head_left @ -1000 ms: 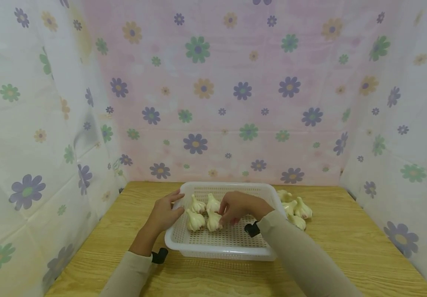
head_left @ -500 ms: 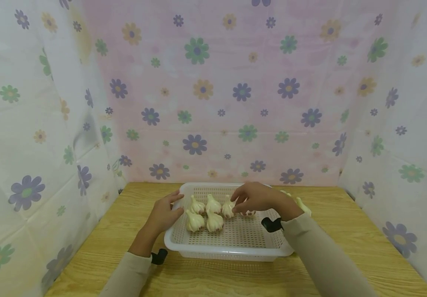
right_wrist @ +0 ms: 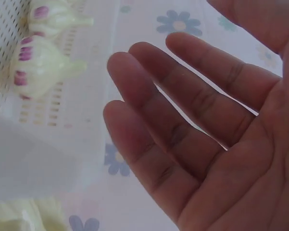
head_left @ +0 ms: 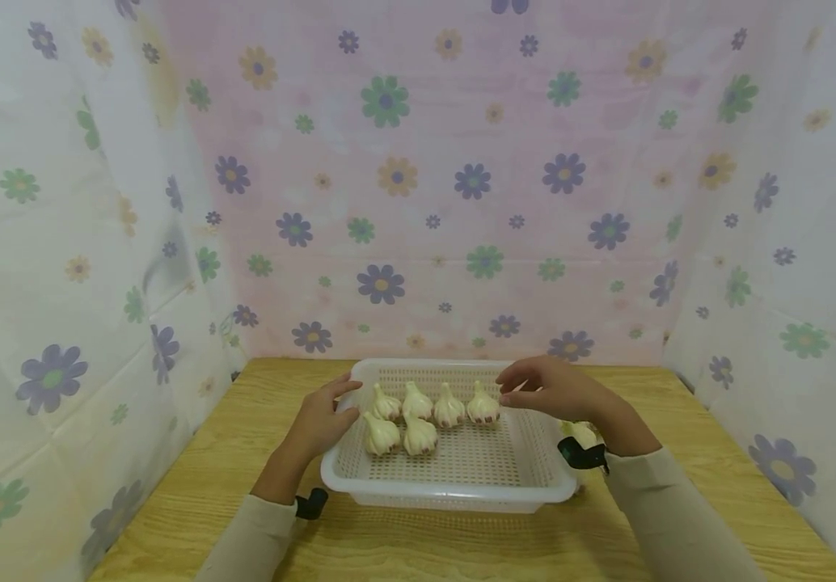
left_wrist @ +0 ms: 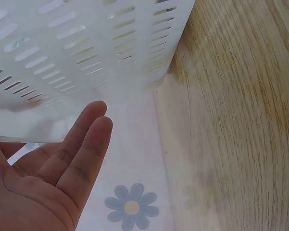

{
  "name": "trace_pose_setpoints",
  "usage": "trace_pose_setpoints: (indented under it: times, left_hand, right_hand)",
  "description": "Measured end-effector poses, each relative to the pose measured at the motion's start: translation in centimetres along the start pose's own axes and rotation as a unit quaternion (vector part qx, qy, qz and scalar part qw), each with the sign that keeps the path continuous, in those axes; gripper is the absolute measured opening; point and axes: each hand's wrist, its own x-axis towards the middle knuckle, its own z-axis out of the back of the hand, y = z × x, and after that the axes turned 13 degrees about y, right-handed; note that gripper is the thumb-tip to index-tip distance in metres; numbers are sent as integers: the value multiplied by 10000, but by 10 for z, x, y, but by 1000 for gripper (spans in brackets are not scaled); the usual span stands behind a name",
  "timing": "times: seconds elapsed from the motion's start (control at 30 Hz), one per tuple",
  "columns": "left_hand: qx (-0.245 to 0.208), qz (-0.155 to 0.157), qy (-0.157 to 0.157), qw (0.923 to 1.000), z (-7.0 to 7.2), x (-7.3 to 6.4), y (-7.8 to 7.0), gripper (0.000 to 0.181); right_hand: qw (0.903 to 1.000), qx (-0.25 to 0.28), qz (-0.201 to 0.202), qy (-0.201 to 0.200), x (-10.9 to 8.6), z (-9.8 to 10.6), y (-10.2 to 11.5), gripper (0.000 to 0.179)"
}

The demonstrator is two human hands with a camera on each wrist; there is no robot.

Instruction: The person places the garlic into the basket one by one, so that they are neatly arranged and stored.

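A white plastic basket [head_left: 447, 491] with slotted walls holds several garlic bulbs [head_left: 420, 436]. Four fingers of my left hand [head_left: 319, 416] are spread at the basket's left rim; in the left wrist view, two of them stretch straight along the outside of the wall [left_wrist: 62, 62]. Over the basket's back right part, my right hand [head_left: 556, 392] has its fingertips close to the rightmost garlic bulb [head_left: 483, 404] of the back row. The right wrist view shows that palm bare, its fingers [right_wrist: 139, 86] loosely extended and apart from the bulbs.
Outside the basket's right wall, a garlic bulb [head_left: 580, 435] on the wooden table [head_left: 709, 477] shows partly behind my right wrist. Black wrist mounts [head_left: 312, 503] sit on both wrists. Flower-patterned curtains [head_left: 425, 186] enclose the table at the back and sides.
My right hand has let go in the basket, lifting and moving right. Two garlic bulbs it covered now show at the right of the back row. My left hand stays at the rim.
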Motion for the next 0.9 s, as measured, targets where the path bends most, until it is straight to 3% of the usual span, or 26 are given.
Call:
trace_pose_setpoints:
  times: [0.43,0.73,0.9]
  left_hand:
    - [69,-13,52,10000,0,2,2,53]
    - [69,18,67,10000,0,1,2,53]
    - [123,18,54,9999,1,0,0,53]
  right_hand:
    - [9947,75,69,-1025,-41,-9,-35,34]
    - [9857,436,-387,-1581,-73,-13,-56,34]
    - [9802,184,-599,-1877,-81,-13,-78,39]
